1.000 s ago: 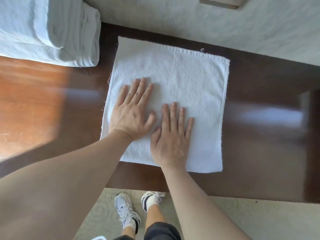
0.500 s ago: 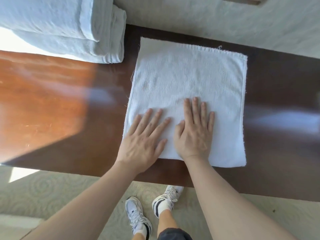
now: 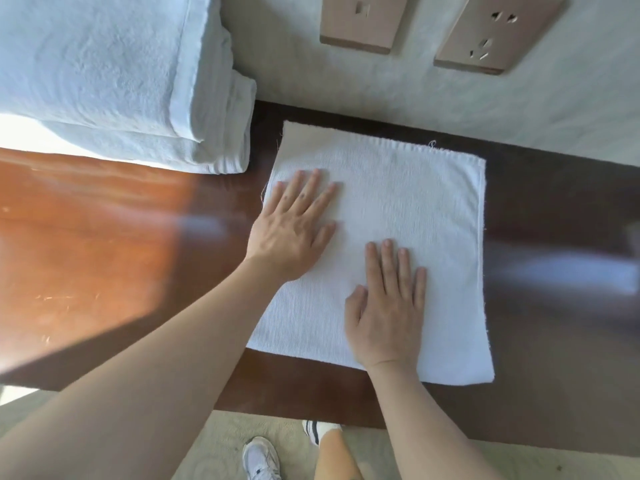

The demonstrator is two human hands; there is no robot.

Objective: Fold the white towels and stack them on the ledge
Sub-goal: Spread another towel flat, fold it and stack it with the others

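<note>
While the white towel (image 3: 408, 216) lies flat on the dark wooden ledge (image 3: 104, 244), left hand (image 3: 294, 230) and right hand (image 3: 388, 306) press it, fingers straight and slightly spread. Folded towel stack (image 3: 114, 81) sits beside. No legible writing.

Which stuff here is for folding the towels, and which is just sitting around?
For the job:
- flat white towel, with the left hand and right hand pressing on it
- stack of folded towels
- wooden ledge

Just there:
- wall switch
- wall socket
- carpet
</note>
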